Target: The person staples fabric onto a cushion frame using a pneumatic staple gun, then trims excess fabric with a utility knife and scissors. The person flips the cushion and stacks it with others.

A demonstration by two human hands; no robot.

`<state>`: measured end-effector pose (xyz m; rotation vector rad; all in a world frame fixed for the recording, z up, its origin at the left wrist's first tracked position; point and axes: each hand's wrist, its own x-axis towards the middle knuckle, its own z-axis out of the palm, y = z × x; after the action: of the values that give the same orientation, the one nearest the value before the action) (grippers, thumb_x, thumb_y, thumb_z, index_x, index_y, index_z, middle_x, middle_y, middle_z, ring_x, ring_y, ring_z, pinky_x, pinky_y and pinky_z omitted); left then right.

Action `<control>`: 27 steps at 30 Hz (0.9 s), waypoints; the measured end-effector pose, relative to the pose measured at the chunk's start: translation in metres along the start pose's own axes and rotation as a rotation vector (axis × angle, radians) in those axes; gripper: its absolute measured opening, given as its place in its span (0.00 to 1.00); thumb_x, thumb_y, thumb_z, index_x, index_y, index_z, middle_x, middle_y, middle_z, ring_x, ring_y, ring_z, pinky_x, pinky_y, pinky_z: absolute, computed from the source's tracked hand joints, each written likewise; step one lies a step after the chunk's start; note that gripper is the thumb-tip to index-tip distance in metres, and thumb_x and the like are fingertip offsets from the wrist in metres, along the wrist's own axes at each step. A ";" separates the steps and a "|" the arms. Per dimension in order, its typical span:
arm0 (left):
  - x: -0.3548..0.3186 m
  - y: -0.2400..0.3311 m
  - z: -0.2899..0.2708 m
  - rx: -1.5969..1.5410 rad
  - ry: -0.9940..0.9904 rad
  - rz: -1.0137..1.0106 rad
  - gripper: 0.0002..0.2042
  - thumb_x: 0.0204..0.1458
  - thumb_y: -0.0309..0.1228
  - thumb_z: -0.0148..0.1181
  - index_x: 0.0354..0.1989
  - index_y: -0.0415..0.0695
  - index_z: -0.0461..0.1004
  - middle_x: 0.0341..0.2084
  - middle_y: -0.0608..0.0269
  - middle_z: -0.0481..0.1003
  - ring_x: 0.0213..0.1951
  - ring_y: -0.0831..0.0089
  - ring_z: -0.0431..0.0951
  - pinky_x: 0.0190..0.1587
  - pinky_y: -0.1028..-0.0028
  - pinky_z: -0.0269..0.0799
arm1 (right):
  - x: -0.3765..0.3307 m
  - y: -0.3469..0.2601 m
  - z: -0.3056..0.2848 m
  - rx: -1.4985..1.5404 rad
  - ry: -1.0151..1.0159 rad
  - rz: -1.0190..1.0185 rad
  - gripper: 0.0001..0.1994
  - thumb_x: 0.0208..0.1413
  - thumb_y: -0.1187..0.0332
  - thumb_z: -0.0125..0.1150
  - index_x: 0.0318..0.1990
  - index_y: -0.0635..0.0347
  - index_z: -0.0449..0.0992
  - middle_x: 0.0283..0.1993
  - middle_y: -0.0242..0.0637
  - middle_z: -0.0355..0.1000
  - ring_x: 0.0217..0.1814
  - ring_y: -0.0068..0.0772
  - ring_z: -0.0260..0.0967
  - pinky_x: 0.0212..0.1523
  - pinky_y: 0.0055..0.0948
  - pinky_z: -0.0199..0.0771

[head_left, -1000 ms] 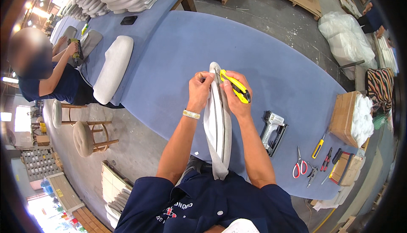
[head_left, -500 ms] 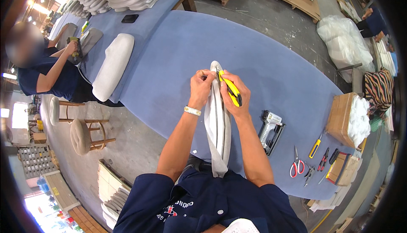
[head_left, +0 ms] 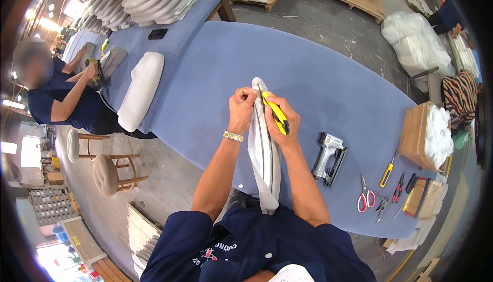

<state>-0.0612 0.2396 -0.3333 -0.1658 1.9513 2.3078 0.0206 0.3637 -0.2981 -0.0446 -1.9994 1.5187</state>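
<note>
Blue felt covers the long bench [head_left: 328,92] under me, with a staple gun [head_left: 328,158], red-handled scissors [head_left: 365,195] and pliers lying off to my right. I hold a grey upholstered panel [head_left: 264,153] on edge between my hands, its long axis running from my waist up and away across the bench, top end farthest from me. My left hand [head_left: 241,108] pinches the fabric at that top end; my right hand [head_left: 281,123] is closed around a yellow utility knife [head_left: 276,113], tip toward the same spot. I judge the covering mostly done, with only trimming at the top end left.
</note>
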 end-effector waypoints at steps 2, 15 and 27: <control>-0.001 0.000 -0.003 -0.004 -0.006 0.005 0.07 0.58 0.26 0.67 0.33 0.33 0.79 0.44 0.63 0.75 0.37 0.79 0.73 0.39 0.76 0.71 | -0.002 -0.002 -0.001 0.000 -0.005 0.027 0.09 0.58 0.76 0.64 0.46 0.59 0.78 0.51 0.45 0.82 0.41 0.36 0.83 0.42 0.30 0.80; -0.029 0.046 -0.006 0.094 -0.148 0.133 0.06 0.59 0.26 0.65 0.33 0.36 0.78 0.42 0.64 0.76 0.42 0.77 0.75 0.47 0.74 0.71 | -0.038 -0.018 -0.023 0.034 0.035 0.077 0.09 0.56 0.77 0.65 0.45 0.58 0.78 0.47 0.44 0.83 0.43 0.43 0.83 0.42 0.32 0.81; -0.081 0.124 0.042 0.114 -0.377 0.151 0.04 0.62 0.23 0.62 0.38 0.35 0.77 0.44 0.60 0.76 0.43 0.66 0.85 0.47 0.68 0.85 | -0.110 -0.041 -0.080 0.056 0.036 0.224 0.09 0.56 0.75 0.65 0.45 0.59 0.79 0.50 0.45 0.83 0.42 0.37 0.84 0.44 0.29 0.81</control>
<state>-0.0011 0.2588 -0.1928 0.4088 1.9427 2.1081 0.1617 0.3763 -0.2993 -0.2792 -1.9755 1.6993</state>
